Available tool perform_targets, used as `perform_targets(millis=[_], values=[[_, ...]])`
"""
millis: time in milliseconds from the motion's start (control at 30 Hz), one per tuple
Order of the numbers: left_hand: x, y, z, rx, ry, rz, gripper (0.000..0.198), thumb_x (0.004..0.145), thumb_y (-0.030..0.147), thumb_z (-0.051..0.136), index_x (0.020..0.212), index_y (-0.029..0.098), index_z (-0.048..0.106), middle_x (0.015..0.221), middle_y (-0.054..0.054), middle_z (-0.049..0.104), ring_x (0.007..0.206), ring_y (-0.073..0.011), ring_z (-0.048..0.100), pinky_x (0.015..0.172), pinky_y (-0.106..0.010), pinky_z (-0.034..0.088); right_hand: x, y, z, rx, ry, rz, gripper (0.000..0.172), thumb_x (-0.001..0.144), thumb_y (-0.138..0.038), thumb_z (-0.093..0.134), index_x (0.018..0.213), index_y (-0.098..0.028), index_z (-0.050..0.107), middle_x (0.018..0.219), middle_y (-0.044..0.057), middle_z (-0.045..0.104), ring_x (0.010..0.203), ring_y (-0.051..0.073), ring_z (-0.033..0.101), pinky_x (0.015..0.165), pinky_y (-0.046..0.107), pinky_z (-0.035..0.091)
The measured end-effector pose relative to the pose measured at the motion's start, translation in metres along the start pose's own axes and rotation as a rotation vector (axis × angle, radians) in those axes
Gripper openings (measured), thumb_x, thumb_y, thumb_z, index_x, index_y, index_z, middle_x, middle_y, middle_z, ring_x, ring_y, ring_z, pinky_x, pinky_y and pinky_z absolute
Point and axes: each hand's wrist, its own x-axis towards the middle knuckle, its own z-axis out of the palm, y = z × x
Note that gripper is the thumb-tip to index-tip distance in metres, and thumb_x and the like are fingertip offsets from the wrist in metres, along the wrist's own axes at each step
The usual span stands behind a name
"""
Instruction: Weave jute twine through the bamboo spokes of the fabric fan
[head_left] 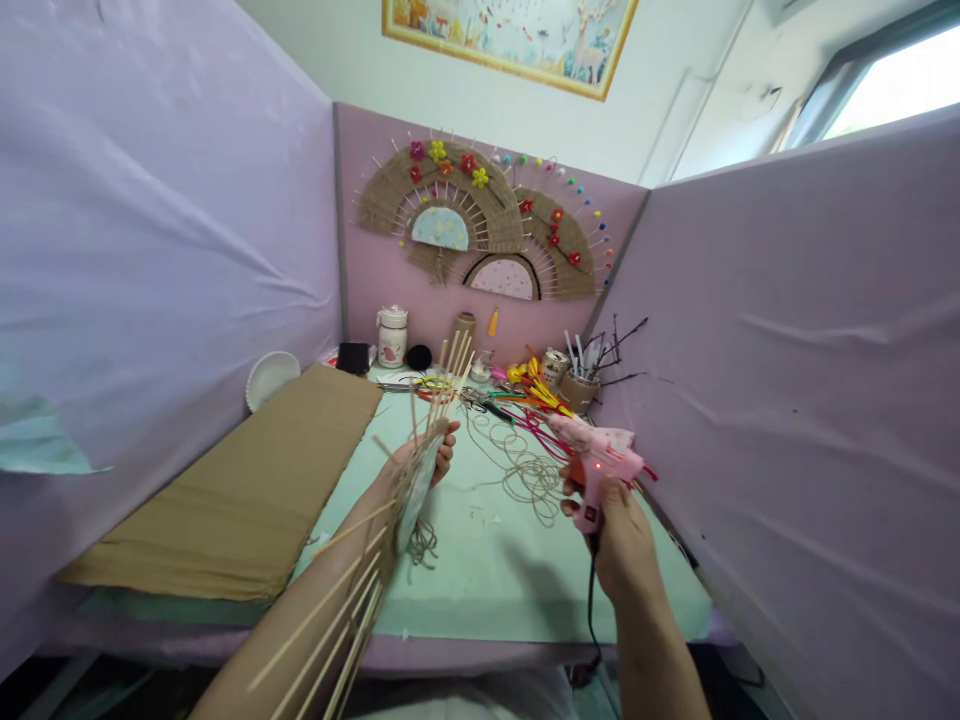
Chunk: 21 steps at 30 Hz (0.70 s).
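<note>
My left hand (444, 455) is closed around a half-round fan frame (417, 490), held on edge above the table. Thin wooden sticks fan out from its curved rim, some upward and some down along my forearm. Twine is wound near its base, and loose twine ends dangle below it. In my right hand (619, 515) is a pink hot glue gun (600, 455), gripped by its handle with a red light lit. Its nozzle points up and to the left, apart from the fan. A black cord hangs from the handle.
Tangled twine (529, 475) lies mid-table. A brown cardboard sheet (247, 490) covers the left side. At the back stand a white jar (392, 337), a twine spool (465, 326) and a pot of twigs (580, 390). Finished fans (442, 190) hang on the pink back panel.
</note>
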Motion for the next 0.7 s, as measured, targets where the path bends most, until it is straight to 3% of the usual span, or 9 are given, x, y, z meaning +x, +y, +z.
perform_targets(millis=[167, 267, 400, 700], values=[[0.002, -0.007, 0.0, 0.025, -0.066, -0.04, 0.024, 0.089, 0.026, 0.045, 0.099, 0.015, 0.064, 0.064, -0.003, 0.056, 0.044, -0.0053, 0.045, 0.036, -0.012, 0.034, 0.007, 0.002, 0.039, 0.038, -0.163, -0.052, 0.043, 0.085, -0.056, 0.05, 0.096, -0.017, 0.066, 0.089, 0.008, 0.07, 0.066, 0.015, 0.061, 0.054, 0.026, 0.047], [-0.002, -0.011, 0.001, 0.04, -0.094, -0.034, 0.02, 0.085, 0.023, 0.052, 0.099, 0.016, 0.064, 0.065, -0.003, 0.056, 0.047, -0.0059, 0.046, 0.038, -0.013, 0.035, 0.008, 0.005, 0.051, 0.004, -0.222, -0.056, 0.043, 0.086, -0.055, 0.048, 0.094, -0.017, 0.066, 0.083, 0.007, 0.068, 0.063, 0.014, 0.058, 0.054, 0.025, 0.045], [-0.008, -0.012, 0.004, 0.043, -0.13, -0.035, 0.016, 0.082, 0.02, 0.057, 0.095, 0.016, 0.065, 0.069, -0.003, 0.056, 0.052, -0.0069, 0.049, 0.042, -0.013, 0.039, 0.004, 0.009, 0.06, -0.104, -0.244, -0.066, 0.044, 0.086, -0.056, 0.047, 0.091, -0.017, 0.066, 0.079, 0.005, 0.065, 0.061, 0.013, 0.055, 0.053, 0.024, 0.042], [-0.008, -0.012, 0.004, -0.006, -0.176, -0.052, 0.022, 0.09, 0.017, 0.044, 0.093, 0.011, 0.065, 0.069, -0.004, 0.056, 0.053, -0.0076, 0.047, 0.041, -0.013, 0.038, 0.003, 0.011, 0.063, -0.147, -0.249, -0.06, 0.043, 0.088, -0.055, 0.045, 0.088, -0.017, 0.065, 0.076, 0.003, 0.062, 0.061, 0.013, 0.053, 0.054, 0.024, 0.04]])
